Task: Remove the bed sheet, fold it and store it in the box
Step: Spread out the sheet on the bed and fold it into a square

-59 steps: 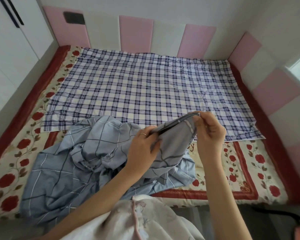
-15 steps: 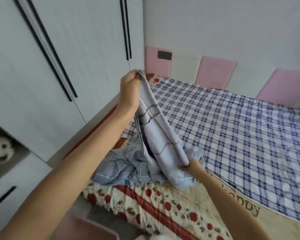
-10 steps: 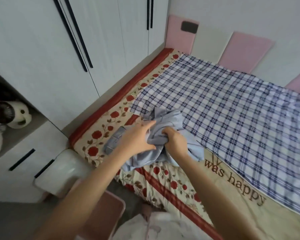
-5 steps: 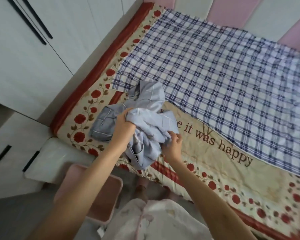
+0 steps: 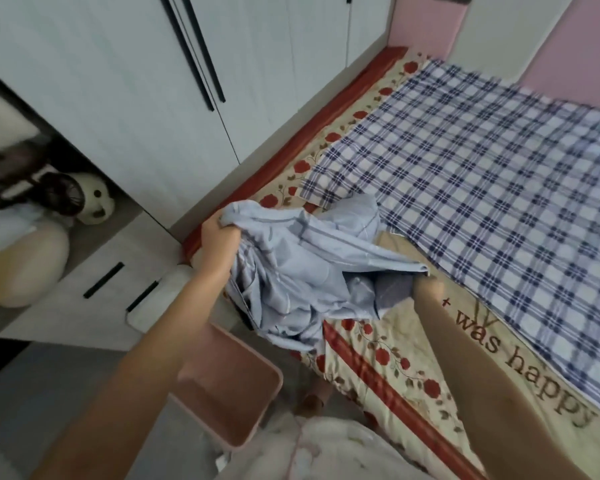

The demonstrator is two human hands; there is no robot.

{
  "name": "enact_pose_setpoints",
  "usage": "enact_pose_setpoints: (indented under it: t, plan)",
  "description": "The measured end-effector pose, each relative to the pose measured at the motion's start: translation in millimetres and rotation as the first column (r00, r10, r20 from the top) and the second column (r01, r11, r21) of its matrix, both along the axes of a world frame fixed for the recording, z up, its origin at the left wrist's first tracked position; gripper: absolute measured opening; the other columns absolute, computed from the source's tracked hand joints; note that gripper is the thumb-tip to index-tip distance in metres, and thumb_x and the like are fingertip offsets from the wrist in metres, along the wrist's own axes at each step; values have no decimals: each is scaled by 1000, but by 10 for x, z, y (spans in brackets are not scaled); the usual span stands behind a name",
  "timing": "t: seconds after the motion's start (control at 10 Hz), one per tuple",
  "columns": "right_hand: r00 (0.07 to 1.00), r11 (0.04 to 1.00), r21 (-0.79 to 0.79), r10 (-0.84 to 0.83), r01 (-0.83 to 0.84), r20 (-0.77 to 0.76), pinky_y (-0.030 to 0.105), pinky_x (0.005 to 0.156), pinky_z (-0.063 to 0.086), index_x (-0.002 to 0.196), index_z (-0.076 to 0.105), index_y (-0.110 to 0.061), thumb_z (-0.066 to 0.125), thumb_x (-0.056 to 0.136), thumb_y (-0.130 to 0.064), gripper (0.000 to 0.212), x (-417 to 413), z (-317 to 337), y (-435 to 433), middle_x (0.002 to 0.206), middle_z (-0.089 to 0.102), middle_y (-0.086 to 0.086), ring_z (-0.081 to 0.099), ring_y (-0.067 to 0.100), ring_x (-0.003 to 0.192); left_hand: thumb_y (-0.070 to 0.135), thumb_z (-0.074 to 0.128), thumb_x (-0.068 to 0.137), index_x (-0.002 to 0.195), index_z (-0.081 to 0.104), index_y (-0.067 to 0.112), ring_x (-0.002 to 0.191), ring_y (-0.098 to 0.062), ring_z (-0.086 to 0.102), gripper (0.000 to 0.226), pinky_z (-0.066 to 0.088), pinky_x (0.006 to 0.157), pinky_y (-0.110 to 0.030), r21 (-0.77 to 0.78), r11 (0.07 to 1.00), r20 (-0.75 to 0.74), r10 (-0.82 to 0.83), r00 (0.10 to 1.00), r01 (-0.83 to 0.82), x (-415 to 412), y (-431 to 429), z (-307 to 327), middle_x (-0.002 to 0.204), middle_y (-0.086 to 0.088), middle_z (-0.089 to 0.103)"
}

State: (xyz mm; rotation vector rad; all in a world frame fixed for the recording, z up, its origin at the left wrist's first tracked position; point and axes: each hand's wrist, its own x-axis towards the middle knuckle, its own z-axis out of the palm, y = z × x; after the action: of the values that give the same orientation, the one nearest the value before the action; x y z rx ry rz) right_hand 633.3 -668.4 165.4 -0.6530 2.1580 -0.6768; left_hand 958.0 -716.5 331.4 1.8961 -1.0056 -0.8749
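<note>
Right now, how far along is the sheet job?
Done: the blue sheet is loose, bunched at the near edge of the bed. In hand: the left hand grips one end, raised; the right hand is at the other edge, its grip blurred. Left: the sheet is crumpled, not folded, and none of it shows in the pink box on the floor.

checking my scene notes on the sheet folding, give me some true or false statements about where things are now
1. The left hand grips the light blue sheet. True.
2. The light blue sheet is neatly folded. False: it is bunched and crumpled.
3. The pink box stands on the floor beside the bed. True.
4. The light blue sheet lies inside the pink box. False: it is held at the bed's edge, outside the box.
</note>
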Motion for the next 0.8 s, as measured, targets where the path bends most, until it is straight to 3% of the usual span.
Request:
enact_pose_setpoints:
  t: [0.1,0.2,0.3,0.4,0.5,0.6,0.7,0.8]
  plan:
    - [978,979,-19,204,-205,-54,16,51,37,96,63,-1,51,92,-6,14,-73,642,-324,81,60,10,47,15,62,15,42,96,102,63,3,88,-31,58,25,36,71,-27,35,990,235,-140,962,135,37,7,-249,102,-20,65]
    - [940,942,-124,286,-311,-185,28,52,34,74,49,-9,48,86,2,16,-205,1125,-409,65,47,3,45,20,61,18,39,97,108,62,2,87,-33,56,30,31,69,-28,166,976,407,-196,892,139,38,101,-548,103,-20,63]
    - [971,983,-168,38,-79,-236,31,59,40,101,58,-8,41,90,-1,21,-525,1073,-215,91,58,12,55,28,77,10,39,94,97,62,-4,93,-39,58,28,37,70,-33,204,973,482,-193,854,105,184,164,-843,99,-26,63]
    - [978,987,86,-119,135,-169,20,70,53,130,49,-5,43,96,-11,35,-817,739,159,132,52,16,53,32,117,6,42,91,100,63,-1,93,-38,60,23,44,75,-39,298,943,555,-295,778,145,230,213,-1045,100,-22,65]
    - [966,964,60,-257,257,-17,8,68,43,134,45,-6,38,101,-16,36,-831,580,326,126,53,9,54,23,107,3,41,92,97,64,2,93,-36,61,24,41,72,-36,338,929,617,-341,709,153,163,248,-1109,99,-19,66]
    - [930,936,-37,-352,350,-107,24,70,40,98,53,-16,31,99,-11,22,-728,677,313,96,48,4,44,17,86,12,41,95,100,63,0,96,-40,59,26,44,79,-40,327,934,550,-311,776,142,280,236,-1163,102,-22,64]
    - [946,1000,-19,9,-15,-325,32,56,41,101,47,-17,31,94,-2,23,-792,814,406,85,49,6,45,20,66,20,40,96,105,62,-1,99,-42,58,32,46,83,-44,271,962,499,-177,848,41,543,157,-1146,108,-26,62]
    - [944,999,-6,38,-42,-328,34,62,48,97,55,-11,41,93,-6,14,-983,732,488,84,60,9,56,26,71,12,43,94,105,61,0,97,-43,60,24,49,80,-47,250,967,533,-171,829,39,670,159,-1116,106,-26,63]
